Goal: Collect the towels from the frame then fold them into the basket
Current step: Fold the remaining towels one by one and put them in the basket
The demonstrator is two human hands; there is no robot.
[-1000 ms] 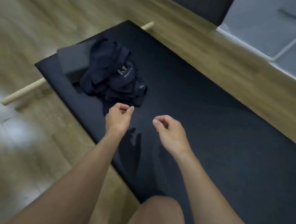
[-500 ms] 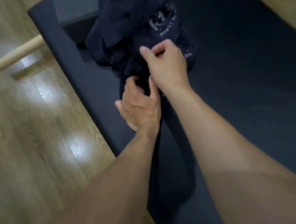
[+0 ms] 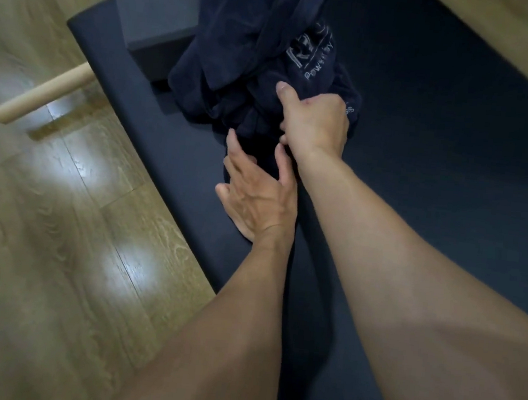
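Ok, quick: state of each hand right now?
Left hand: open, fingers straight at the edge of the navy towel pile.
Right hand: closed, gripping the navy towel pile.

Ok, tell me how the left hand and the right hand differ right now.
The right hand has its fingers curled into the dark towels; the left hand has its fingers straight. The right hand lies farther out, on the towels; the left hand lies nearer, at their edge. Both are bare, over the black mat.
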